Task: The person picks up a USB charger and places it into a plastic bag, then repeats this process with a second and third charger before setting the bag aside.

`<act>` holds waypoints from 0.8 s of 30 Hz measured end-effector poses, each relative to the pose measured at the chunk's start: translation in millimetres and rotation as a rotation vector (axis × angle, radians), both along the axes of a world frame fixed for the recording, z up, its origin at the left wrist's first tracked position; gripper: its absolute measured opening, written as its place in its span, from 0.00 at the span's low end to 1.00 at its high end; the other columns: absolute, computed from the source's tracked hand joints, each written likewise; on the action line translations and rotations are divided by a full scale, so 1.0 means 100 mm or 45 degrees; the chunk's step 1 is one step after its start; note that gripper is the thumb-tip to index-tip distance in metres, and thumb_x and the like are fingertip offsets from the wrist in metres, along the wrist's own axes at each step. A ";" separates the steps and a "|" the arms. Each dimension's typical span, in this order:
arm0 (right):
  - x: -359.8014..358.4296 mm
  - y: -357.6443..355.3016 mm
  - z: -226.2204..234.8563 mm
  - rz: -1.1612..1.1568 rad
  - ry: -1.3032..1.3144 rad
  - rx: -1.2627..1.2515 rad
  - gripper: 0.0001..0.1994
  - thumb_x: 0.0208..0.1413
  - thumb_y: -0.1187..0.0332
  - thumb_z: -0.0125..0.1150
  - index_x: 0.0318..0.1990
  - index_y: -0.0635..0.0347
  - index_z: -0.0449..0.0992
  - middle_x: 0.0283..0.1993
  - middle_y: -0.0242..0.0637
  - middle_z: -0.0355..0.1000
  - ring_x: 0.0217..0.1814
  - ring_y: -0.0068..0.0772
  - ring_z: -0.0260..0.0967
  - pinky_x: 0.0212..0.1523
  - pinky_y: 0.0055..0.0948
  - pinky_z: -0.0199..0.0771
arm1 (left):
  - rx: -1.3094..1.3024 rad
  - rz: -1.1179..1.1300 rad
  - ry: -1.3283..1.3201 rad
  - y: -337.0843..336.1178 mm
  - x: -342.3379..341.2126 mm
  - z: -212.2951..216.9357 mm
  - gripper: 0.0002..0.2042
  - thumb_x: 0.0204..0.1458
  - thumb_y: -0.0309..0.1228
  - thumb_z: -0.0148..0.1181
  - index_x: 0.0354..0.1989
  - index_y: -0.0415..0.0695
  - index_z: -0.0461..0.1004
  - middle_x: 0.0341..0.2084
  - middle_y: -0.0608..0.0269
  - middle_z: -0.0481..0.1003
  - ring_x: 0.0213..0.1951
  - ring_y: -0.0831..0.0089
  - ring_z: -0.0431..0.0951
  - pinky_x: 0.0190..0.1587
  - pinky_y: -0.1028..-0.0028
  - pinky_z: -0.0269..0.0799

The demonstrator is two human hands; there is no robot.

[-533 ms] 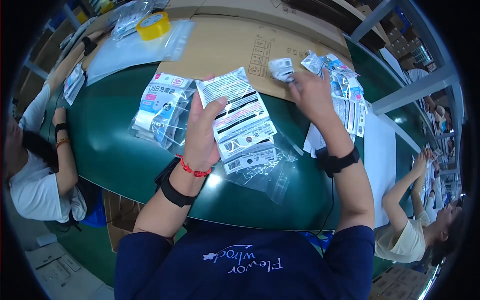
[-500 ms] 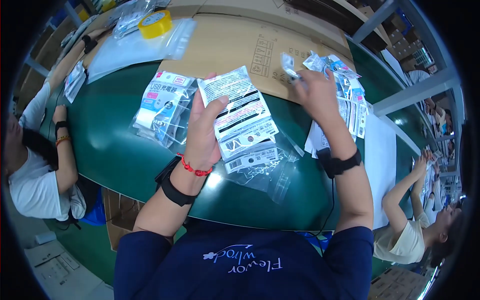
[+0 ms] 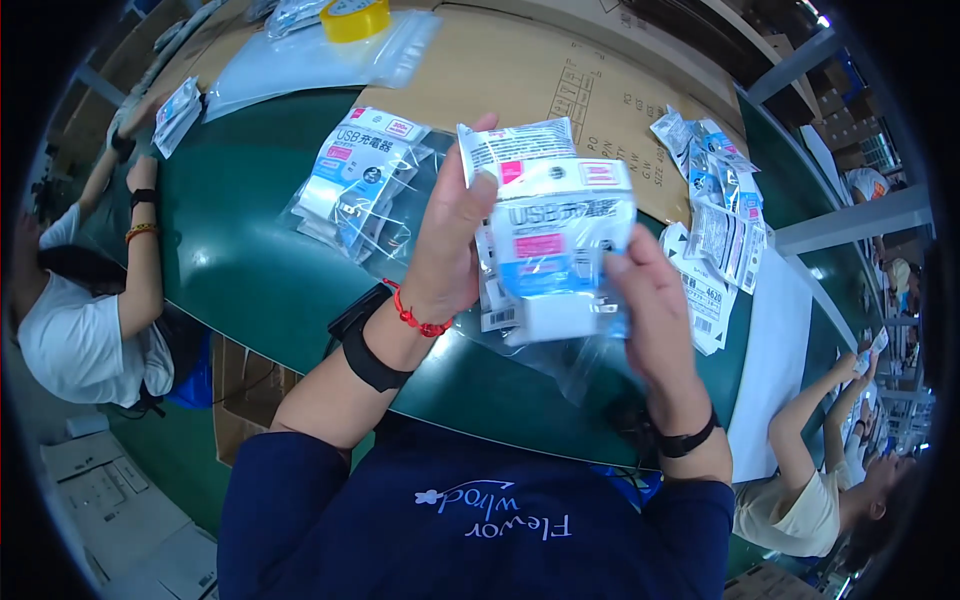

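Note:
My left hand (image 3: 455, 240) is closed round several charger packets (image 3: 515, 143), thumb across their near side. In front of them is a white, pink and blue charger packet (image 3: 565, 235), with a white block showing at its bottom. My right hand (image 3: 655, 305) pinches that packet by its right edge, thumb on its front. Beneath the held packets, partly hidden by them, lies a clear plastic bag (image 3: 575, 375). Left of my left hand, a clear bag holding similar charger packets (image 3: 362, 180) rests on the green table (image 3: 235, 240).
A loose pile of packets (image 3: 725, 190) lies at the right, partly on a cardboard sheet (image 3: 500, 65). Yellow tape (image 3: 355, 20) sits on clear bags (image 3: 310, 60) at the back. Co-workers' arms (image 3: 145, 240) are at left and right; a metal post (image 3: 840, 225) crosses the right side.
My right hand has come back from the pile at the right with a charger packet, now in front of the stack in my left hand. The view has shifted slightly.

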State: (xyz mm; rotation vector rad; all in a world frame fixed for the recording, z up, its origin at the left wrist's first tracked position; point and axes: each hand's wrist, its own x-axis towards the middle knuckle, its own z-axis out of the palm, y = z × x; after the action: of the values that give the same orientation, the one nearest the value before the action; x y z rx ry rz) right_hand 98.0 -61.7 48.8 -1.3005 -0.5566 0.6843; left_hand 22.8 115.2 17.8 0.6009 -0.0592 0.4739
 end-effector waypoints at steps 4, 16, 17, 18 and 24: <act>-0.06 0.06 -0.08 0.108 -0.280 -0.174 0.21 0.60 0.72 0.48 0.60 0.65 0.60 0.51 0.38 0.69 0.50 0.25 0.67 0.53 0.24 0.65 | 0.427 0.183 0.243 -0.05 0.02 0.03 0.33 0.55 0.27 0.56 0.67 0.41 0.47 0.57 0.52 0.64 0.55 0.65 0.69 0.55 0.67 0.69; -0.11 0.05 -0.02 0.016 -0.161 0.024 0.24 0.59 0.70 0.53 0.62 0.63 0.59 0.55 0.40 0.67 0.55 0.28 0.65 0.55 0.27 0.65 | 0.159 -0.140 0.129 -0.06 -0.06 0.15 0.35 0.53 0.22 0.58 0.67 0.40 0.46 0.57 0.52 0.64 0.57 0.66 0.67 0.58 0.66 0.65; -0.13 0.04 -0.02 0.100 -0.061 -0.022 0.24 0.59 0.69 0.53 0.62 0.64 0.59 0.56 0.40 0.67 0.56 0.29 0.65 0.55 0.28 0.65 | 0.162 -0.147 0.133 -0.09 -0.08 0.16 0.35 0.53 0.22 0.58 0.67 0.40 0.46 0.57 0.52 0.64 0.57 0.66 0.67 0.58 0.66 0.65; -0.15 0.02 -0.01 0.183 0.041 -0.070 0.24 0.59 0.69 0.54 0.62 0.64 0.59 0.56 0.40 0.67 0.56 0.29 0.65 0.55 0.29 0.65 | 0.260 -0.112 0.128 -0.11 -0.10 0.18 0.35 0.53 0.22 0.57 0.67 0.40 0.45 0.57 0.52 0.63 0.58 0.66 0.67 0.58 0.67 0.65; -0.15 -0.33 0.00 0.185 0.099 -0.078 0.21 0.59 0.72 0.52 0.60 0.67 0.60 0.54 0.39 0.68 0.56 0.25 0.64 0.55 0.27 0.64 | 0.221 0.126 -0.012 -0.05 -0.14 0.25 0.27 0.55 0.24 0.56 0.63 0.38 0.55 0.53 0.53 0.68 0.54 0.67 0.70 0.55 0.71 0.66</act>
State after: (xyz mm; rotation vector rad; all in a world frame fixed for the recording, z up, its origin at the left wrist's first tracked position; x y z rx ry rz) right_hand 83.5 -94.4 48.9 -1.2932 -0.5741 0.8743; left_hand 9.3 110.0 42.9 0.7745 -0.0804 0.5710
